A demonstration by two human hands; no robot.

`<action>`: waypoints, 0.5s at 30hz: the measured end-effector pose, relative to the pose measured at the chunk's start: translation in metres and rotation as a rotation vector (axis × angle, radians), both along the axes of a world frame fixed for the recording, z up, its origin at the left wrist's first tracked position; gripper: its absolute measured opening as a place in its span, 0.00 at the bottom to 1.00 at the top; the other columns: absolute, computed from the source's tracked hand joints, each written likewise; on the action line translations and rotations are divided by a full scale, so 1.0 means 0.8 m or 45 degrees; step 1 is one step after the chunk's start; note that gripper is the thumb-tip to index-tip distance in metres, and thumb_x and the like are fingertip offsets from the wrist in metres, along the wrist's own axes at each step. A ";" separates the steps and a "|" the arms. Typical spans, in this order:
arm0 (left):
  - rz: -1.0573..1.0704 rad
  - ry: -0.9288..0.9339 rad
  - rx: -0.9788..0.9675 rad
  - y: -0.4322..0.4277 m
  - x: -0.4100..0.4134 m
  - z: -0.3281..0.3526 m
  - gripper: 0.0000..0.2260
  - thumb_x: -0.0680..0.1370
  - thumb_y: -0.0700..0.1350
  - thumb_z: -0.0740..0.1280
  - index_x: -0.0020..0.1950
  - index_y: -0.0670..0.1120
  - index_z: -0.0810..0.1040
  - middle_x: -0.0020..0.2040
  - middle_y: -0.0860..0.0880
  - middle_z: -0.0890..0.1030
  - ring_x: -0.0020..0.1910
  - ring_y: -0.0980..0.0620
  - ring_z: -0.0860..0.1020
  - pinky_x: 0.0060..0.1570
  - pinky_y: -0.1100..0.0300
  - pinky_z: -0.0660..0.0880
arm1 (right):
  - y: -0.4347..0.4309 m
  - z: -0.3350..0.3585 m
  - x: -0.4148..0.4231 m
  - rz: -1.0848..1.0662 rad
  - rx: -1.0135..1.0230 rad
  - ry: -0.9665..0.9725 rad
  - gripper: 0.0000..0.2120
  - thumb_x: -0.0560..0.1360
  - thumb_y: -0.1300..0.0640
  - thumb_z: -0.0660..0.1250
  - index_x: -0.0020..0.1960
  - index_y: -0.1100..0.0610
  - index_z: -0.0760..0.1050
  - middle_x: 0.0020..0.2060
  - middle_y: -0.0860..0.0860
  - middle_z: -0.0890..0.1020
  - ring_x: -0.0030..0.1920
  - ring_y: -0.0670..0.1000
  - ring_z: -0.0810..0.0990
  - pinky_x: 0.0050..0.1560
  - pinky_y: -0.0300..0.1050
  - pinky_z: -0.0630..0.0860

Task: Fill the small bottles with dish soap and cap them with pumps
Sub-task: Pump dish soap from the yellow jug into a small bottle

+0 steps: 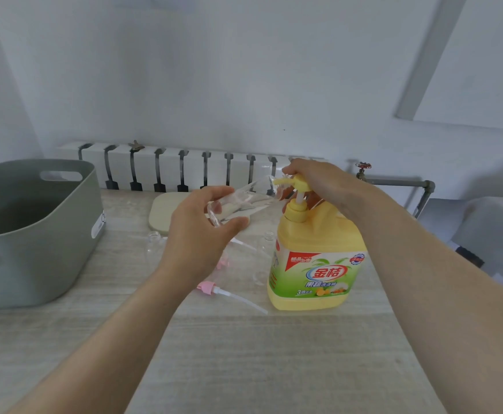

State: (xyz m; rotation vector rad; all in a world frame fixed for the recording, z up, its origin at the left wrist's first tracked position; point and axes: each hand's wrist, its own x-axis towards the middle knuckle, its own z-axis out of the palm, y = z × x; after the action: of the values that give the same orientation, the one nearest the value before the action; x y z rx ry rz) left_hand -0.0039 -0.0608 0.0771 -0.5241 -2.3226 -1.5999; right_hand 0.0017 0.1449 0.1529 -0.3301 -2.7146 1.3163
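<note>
Spare clear bottles [154,243] left of the jug [313,264] barely show. My left hand [202,234] grips a tilted small bottle [241,203], mouth at the jug's spout. My right hand [313,177] curls over the pump head [300,183], hiding most of it. A pink pump [210,287] lies on the table [244,354] left of the jug.

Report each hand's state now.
Left hand: grips the tilted clear bottle.
Right hand: grips the yellow pump head.

Beyond the left hand [196,234] and right hand [313,177], a white radiator [184,168] lines the plain white wall [214,70]; a pale wood-grain tabletop [244,369] lies beneath them.
</note>
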 end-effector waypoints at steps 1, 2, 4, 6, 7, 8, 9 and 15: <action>0.002 0.001 0.001 0.000 0.000 0.000 0.21 0.71 0.48 0.76 0.63 0.55 0.77 0.53 0.59 0.77 0.51 0.65 0.73 0.45 0.73 0.68 | 0.000 0.000 0.000 0.000 0.000 -0.002 0.20 0.77 0.45 0.59 0.30 0.50 0.78 0.23 0.42 0.80 0.36 0.47 0.76 0.34 0.41 0.68; 0.005 0.003 0.002 -0.001 0.000 0.000 0.21 0.71 0.48 0.76 0.63 0.55 0.77 0.53 0.58 0.77 0.51 0.65 0.73 0.45 0.72 0.68 | -0.001 0.000 0.001 -0.001 0.000 -0.002 0.22 0.77 0.45 0.59 0.28 0.50 0.78 0.22 0.42 0.79 0.36 0.47 0.76 0.34 0.40 0.67; 0.007 0.006 0.001 -0.001 0.001 0.000 0.21 0.71 0.47 0.76 0.63 0.54 0.77 0.53 0.58 0.78 0.52 0.65 0.73 0.46 0.72 0.68 | -0.002 0.000 0.002 -0.001 0.014 -0.014 0.26 0.77 0.46 0.59 0.23 0.50 0.79 0.22 0.42 0.79 0.36 0.47 0.76 0.34 0.40 0.67; 0.007 0.005 -0.001 -0.001 0.001 0.000 0.21 0.71 0.47 0.76 0.63 0.54 0.77 0.53 0.57 0.78 0.51 0.64 0.74 0.45 0.71 0.69 | -0.004 0.001 0.002 0.010 0.042 -0.029 0.25 0.78 0.48 0.58 0.25 0.51 0.79 0.22 0.42 0.79 0.36 0.47 0.76 0.32 0.39 0.67; 0.004 0.004 0.001 0.000 0.002 0.001 0.21 0.71 0.47 0.76 0.63 0.54 0.77 0.53 0.57 0.78 0.51 0.63 0.74 0.45 0.71 0.69 | -0.004 0.002 0.004 0.003 0.051 -0.024 0.24 0.79 0.48 0.58 0.26 0.51 0.78 0.21 0.42 0.79 0.35 0.47 0.75 0.32 0.39 0.66; 0.003 0.002 0.003 0.000 0.002 0.001 0.21 0.71 0.47 0.76 0.63 0.54 0.77 0.53 0.57 0.78 0.51 0.63 0.75 0.45 0.71 0.69 | -0.004 0.002 0.004 -0.007 0.060 -0.016 0.25 0.79 0.49 0.57 0.25 0.51 0.77 0.20 0.42 0.78 0.35 0.47 0.74 0.32 0.39 0.66; 0.002 0.000 0.005 0.000 0.002 0.001 0.21 0.71 0.47 0.76 0.63 0.54 0.77 0.53 0.57 0.78 0.51 0.62 0.75 0.46 0.70 0.70 | -0.004 0.003 0.004 -0.015 0.074 -0.006 0.25 0.79 0.50 0.57 0.25 0.51 0.76 0.19 0.41 0.77 0.34 0.47 0.73 0.32 0.39 0.65; 0.003 0.009 0.002 0.000 0.002 0.000 0.21 0.71 0.46 0.76 0.63 0.53 0.77 0.53 0.56 0.78 0.52 0.64 0.73 0.48 0.70 0.69 | -0.002 -0.001 0.000 -0.019 0.137 -0.021 0.19 0.80 0.54 0.54 0.34 0.58 0.74 0.18 0.37 0.76 0.35 0.45 0.73 0.28 0.35 0.68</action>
State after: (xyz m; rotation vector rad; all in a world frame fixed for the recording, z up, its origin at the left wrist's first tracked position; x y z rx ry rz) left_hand -0.0027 -0.0611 0.0772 -0.5255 -2.3158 -1.5967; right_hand 0.0018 0.1437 0.1522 -0.3520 -2.7771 1.1635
